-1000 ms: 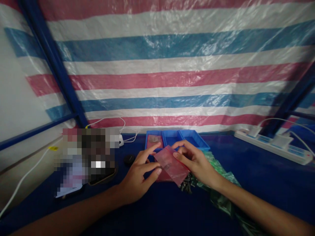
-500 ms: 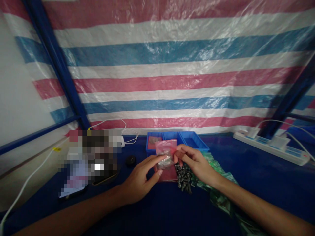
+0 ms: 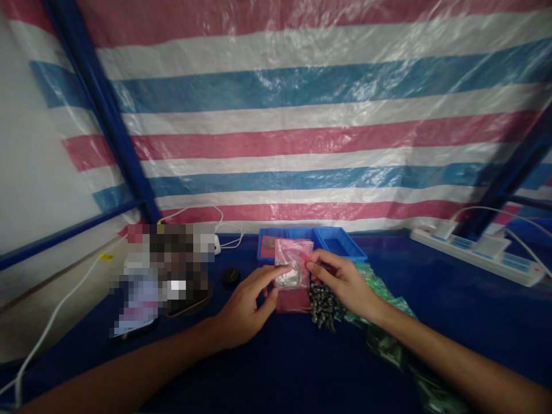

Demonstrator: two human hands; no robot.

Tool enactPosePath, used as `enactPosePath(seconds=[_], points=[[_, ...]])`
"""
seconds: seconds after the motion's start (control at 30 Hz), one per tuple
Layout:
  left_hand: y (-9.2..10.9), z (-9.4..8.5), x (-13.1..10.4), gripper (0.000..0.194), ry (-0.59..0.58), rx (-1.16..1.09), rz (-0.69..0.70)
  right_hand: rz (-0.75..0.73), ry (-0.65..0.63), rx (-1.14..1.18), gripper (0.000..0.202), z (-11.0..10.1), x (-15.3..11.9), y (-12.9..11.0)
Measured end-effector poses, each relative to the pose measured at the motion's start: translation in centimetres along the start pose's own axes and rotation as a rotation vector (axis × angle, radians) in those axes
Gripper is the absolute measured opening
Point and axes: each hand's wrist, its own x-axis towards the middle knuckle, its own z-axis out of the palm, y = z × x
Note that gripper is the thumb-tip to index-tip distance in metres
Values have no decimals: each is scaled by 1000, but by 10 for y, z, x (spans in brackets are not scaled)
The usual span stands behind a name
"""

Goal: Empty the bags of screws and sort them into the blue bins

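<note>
Flanking pink bag (image 3: 293, 260): screws (image 3: 322, 305), trays (image 3: 340, 244).

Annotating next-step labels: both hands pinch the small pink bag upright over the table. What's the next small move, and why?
Probably press the bag's top edge shut. Left hand and right hand pinch the pink bag upright by its sides, pale small parts show at its bottom, and the loose dark screws lie on the table beside it.

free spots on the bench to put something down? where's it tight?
Bare blue cloth lies near, between the two forearms. More lies right, between the green bag and the power strip. Crowded: mid-bench, where the left hand and right hand pinch a pink bag over the screws, before the blue trays; also far left, by the cables.
</note>
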Motion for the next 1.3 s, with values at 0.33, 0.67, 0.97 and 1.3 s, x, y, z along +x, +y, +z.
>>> enactPosePath(seconds=[0.33,0.67,0.97,1.3], points=[[-8,3,-1,54,29,23,56,28,79,147,34,2,1,1],[-8,3,2,42,100,-57,-64,30,14,131,21,3,-2,-2],[-20,9,2,36,109,-336,-270,5,2,35,17,0,-4,-6],[-3,4,6,48,124,-340,-347,2,-82,-15,19,2,-7,-9]])
